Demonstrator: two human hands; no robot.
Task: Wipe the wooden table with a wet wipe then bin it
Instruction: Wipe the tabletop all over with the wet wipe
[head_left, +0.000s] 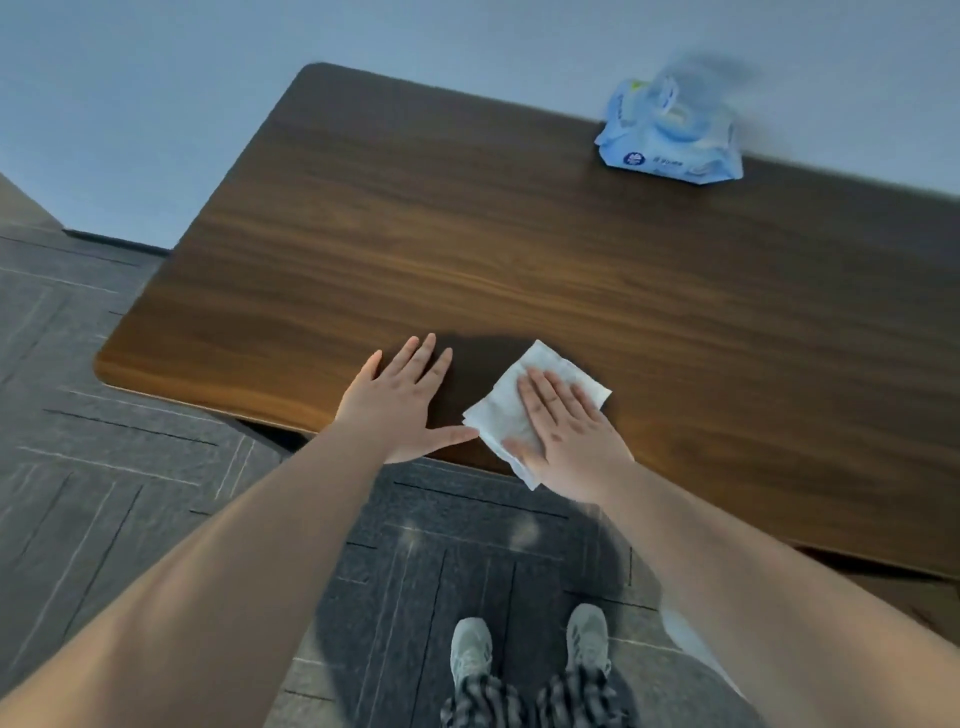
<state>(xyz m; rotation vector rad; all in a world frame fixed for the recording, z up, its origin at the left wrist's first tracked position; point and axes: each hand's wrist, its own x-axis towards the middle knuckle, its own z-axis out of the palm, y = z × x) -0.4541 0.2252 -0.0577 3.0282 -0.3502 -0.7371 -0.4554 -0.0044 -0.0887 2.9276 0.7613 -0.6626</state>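
While flat, right grip (566, 421) covers wipe (550, 364).

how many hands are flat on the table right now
2: the left hand lies bare on the wooden table near its front edge; the right hand presses the wet wipe.

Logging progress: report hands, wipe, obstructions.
Right hand flat on wet wipe, near table edge. Left hand flat, empty. Wipes pack far side.
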